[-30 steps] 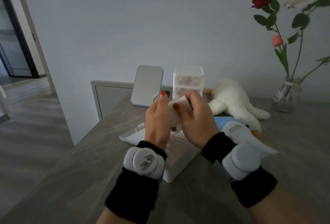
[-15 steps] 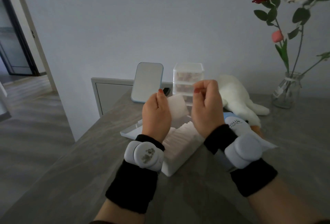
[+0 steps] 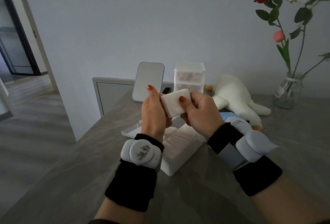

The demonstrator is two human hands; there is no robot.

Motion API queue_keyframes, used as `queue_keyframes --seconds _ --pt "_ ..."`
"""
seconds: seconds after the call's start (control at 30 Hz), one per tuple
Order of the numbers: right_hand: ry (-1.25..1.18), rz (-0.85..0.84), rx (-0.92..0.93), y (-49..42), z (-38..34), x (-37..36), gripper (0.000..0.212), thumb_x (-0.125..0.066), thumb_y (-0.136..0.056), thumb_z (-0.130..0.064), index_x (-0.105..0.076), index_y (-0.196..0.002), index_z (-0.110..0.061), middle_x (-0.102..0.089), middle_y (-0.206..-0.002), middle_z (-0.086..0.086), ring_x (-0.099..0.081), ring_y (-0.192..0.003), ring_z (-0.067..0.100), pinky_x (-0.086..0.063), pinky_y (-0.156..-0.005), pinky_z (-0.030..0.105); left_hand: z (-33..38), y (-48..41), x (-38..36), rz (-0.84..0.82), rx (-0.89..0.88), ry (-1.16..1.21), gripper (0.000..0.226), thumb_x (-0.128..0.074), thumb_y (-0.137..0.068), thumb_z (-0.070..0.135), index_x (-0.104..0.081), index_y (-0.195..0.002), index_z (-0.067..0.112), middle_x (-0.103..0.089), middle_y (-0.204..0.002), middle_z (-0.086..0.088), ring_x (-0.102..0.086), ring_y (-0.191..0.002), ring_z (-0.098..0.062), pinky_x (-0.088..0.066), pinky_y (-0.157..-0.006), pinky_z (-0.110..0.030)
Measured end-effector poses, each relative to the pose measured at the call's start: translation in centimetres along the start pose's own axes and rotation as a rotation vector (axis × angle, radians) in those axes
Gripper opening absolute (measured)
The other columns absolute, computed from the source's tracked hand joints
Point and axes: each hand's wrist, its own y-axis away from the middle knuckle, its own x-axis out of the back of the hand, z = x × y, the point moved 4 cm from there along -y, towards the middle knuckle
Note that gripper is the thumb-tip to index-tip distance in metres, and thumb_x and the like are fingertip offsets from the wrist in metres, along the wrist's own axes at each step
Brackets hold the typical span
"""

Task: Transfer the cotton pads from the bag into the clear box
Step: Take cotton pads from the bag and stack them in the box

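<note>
Cotton pads (image 3: 175,105) — one soft white rectangular stack, held in the air above the clear box (image 3: 180,149) on the grey wood-grain desk (image 3: 71,179). Box: one, rigid plastic, open, rows of pads inside. Bag (image 3: 234,123): one, blue-white film, right of the box. Left hand (image 3: 154,111) and right hand (image 3: 200,113) — fingers of both closed on the stack's ends.

left hand (image 3: 155,112): raised, fingers curled, pinching a stack of cotton pads (image 3: 175,104) | right hand (image 3: 200,112): raised, thumb on top, gripping the same stack | both wrists: black bands, pale trackers
</note>
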Motion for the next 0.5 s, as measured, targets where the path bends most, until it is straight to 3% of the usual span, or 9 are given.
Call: queue_keyframes --seconds 0.07,0.13,0.23,0.3,0.4,0.5 --pt "-0.016 0.028 0.005 -0.13 -0.06 0.22 0.020 -0.050 -0.099 -0.020 -0.062 -0.099 -0.004 -0.056 -0.060 -0.003 -0.053 -0.043 0.001 -0.040 -0.043 0.019 0.14 0.09 0.20 -0.032 0.090 0.122 0.073 -0.020 -0.092 0.073 -0.058 -0.082 0.011 -0.054 -0.071 -0.009 -0.046 -0.051 -0.015 -0.031 -0.043 -0.022" --pt "-0.013 0.024 0.008 -0.07 -0.11 0.21 0.020 -0.049 -0.100 -0.020 -0.062 -0.099 -0.005 -0.057 -0.061 -0.002 -0.053 -0.044 0.000 -0.041 -0.043 0.020 0.33 0.28 0.07 -0.106 0.094 0.078 0.074 -0.026 -0.089 0.075 -0.060 -0.085 0.010 -0.056 -0.072 -0.009 -0.048 -0.050 -0.015 -0.032 -0.042 -0.023" --pt "0.016 0.004 0.029 0.05 -0.25 0.05 0.021 -0.050 -0.100 -0.023 -0.061 -0.099 -0.005 -0.059 -0.065 0.002 -0.053 -0.045 0.001 -0.041 -0.042 0.018 0.63 0.57 -0.48 -0.190 0.000 -0.052 0.046 -0.056 -0.095 0.045 -0.062 -0.093 0.000 -0.057 -0.070 -0.014 -0.049 -0.047 -0.016 -0.034 -0.039 -0.022" --pt "-0.009 -0.009 0.000 0.05 -0.25 0.19 0.022 -0.056 -0.096 -0.029 -0.060 -0.099 -0.008 -0.062 -0.071 0.002 -0.057 -0.051 0.002 -0.043 -0.044 0.018 0.71 0.51 -0.42 -0.194 -0.071 -0.057 0.033 -0.061 -0.095 0.027 -0.059 -0.096 -0.006 -0.056 -0.068 -0.015 -0.047 -0.045 -0.016 -0.035 -0.038 -0.021" --pt "-0.054 -0.055 -0.066 0.09 -0.18 0.45 0.029 -0.066 -0.088 -0.035 -0.063 -0.096 -0.007 -0.066 -0.072 0.005 -0.061 -0.057 0.010 -0.048 -0.048 0.024 0.84 0.34 -0.19 -0.196 -0.111 -0.058 0.029 -0.061 -0.096 0.023 -0.058 -0.094 -0.006 -0.056 -0.064 -0.010 -0.048 -0.046 -0.016 -0.036 -0.038 -0.022" --pt "-0.042 0.012 -0.070 -0.14 0.25 0.92 0.019 -0.068 -0.089 -0.023 -0.065 -0.091 -0.004 -0.066 -0.064 0.008 -0.060 -0.051 0.010 -0.047 -0.048 0.025 0.98 0.29 -0.10 -0.182 -0.157 -0.087 0.026 -0.062 -0.094 0.021 -0.058 -0.091 -0.004 -0.057 -0.060 -0.007 -0.048 -0.044 -0.014 -0.036 -0.038 -0.021"
